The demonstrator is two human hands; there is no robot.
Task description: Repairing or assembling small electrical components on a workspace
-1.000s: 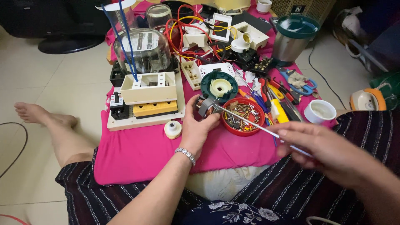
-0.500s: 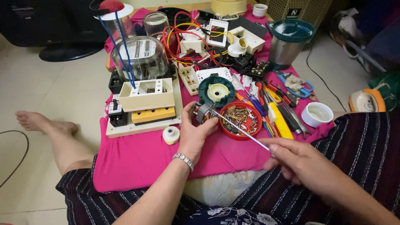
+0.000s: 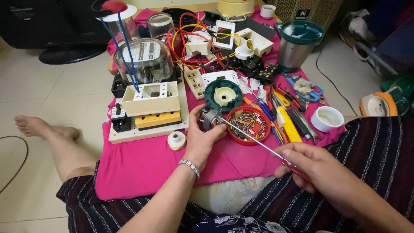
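Left hand gripping small motor, right hand fingers pinching screwdriver: keep tip square, motor braced.

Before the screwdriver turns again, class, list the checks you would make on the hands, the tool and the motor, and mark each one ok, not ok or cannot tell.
1. Left hand steadies the motor on the pink cloth: ok.
2. Right hand has a firm grip on the screwdriver handle: ok.
3. Screwdriver tip sits in a screw on the motor: cannot tell, too small.
4. Shaft passes clear above the red bowl of screws: cannot tell.
5. Left fingers are clear of the tip: cannot tell, they are close.
6. Space around the motor is free of clutter: not ok, the bowl and green disc crowd it.
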